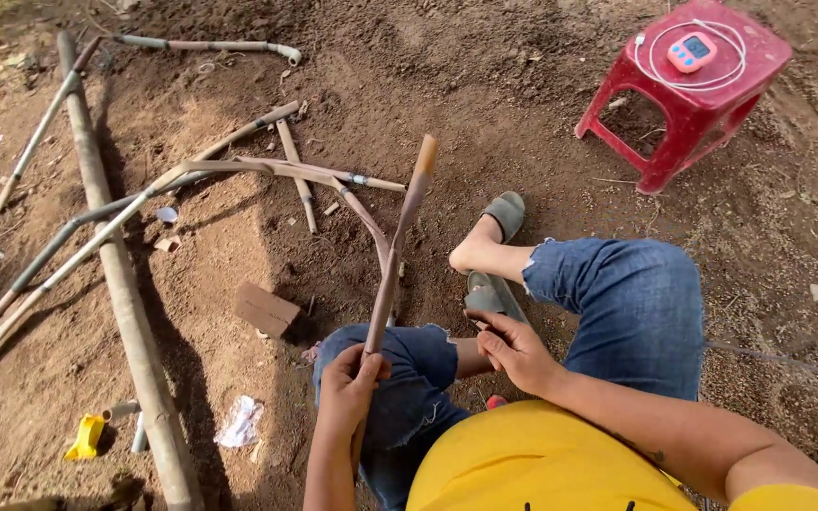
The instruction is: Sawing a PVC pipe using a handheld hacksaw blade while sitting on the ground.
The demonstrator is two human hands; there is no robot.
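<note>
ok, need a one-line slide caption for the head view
Seated on bare soil, left hand grips a thin upright stick, right hand rests near the knee; red stool beyond.

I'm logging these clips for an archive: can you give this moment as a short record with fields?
Setting: bare dirt ground, person seated, viewed from above
Left hand: gripping a thin brown stick near its lower end, the stick held upright
Right hand: resting by the knee, contents unclear
Nearby: long bamboo poles, a small brick, a yellow object
Stool: red plastic stool with a small timer on top
</note>
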